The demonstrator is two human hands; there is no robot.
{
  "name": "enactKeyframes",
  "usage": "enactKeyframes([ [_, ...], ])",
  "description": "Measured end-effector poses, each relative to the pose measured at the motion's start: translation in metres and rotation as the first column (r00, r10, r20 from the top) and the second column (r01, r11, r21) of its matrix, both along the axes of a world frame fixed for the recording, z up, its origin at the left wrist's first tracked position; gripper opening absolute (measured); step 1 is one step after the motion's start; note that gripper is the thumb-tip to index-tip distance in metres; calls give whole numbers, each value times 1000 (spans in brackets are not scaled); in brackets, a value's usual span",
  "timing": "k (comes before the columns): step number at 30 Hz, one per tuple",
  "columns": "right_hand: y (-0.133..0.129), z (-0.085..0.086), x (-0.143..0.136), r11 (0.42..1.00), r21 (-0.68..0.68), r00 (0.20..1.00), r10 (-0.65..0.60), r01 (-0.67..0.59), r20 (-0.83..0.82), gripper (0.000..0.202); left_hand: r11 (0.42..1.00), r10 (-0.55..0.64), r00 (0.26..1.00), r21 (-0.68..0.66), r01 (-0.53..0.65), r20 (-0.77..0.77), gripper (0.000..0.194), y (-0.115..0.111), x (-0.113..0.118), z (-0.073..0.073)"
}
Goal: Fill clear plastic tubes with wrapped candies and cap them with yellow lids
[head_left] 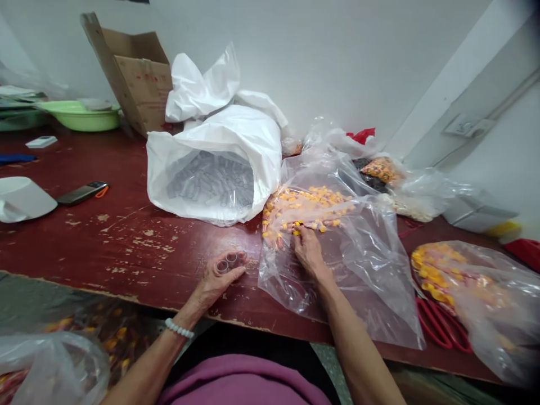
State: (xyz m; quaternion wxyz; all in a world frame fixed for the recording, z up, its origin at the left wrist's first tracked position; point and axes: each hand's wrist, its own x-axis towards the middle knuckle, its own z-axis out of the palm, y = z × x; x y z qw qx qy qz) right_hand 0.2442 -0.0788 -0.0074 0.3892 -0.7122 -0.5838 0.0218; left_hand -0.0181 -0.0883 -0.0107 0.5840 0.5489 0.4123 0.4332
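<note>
White sack [268, 135] on its side on the worn red table [105, 236], mouth toward the person; inside, a heap of clear tubes [215, 177]. Left hand [219, 274] in front of the sack, near its mouth: fingers curled, thumb alongside, closed round a few small clear cylinders [222, 266], round ends facing up. Right of the sack and just beside it, a clear plastic bag [371, 253] lies spread flat, with many yellow-ended, reddish pieces [314, 199] at its sack-side part. Right hand [310, 252], in front and to the right of the sack, has fingers drawn together, tips at the near edge of these pieces; cannot tell whether one is gripped. Farther right of the sack: second clear bag [510, 306] holding similar yellow pieces [441, 267], red-handled scissors [442, 323] partly under it. Behind the first bag, right of the sack, a smaller bag of orange mixed bits [382, 169]. Left of the sack and behind: cardboard box [145, 93], top open, contents hidden; beyond it, a light-green basin [86, 119] with a pale translucent item at its rim.
</note>
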Motion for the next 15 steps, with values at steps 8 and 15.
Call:
enactKeyframes([
  [8, -57, 31, -69, 953, 224, 873, 282, -206, -398, 22, 992, -91, 995, 82, 94, -40, 34, -12, 9, -1],
  [15, -72, 30, -96, 930, 159, 913, 358, -331, -193, 14, 977, -134, 989, 159, 142, -60, 30, -21, 10, 4],
])
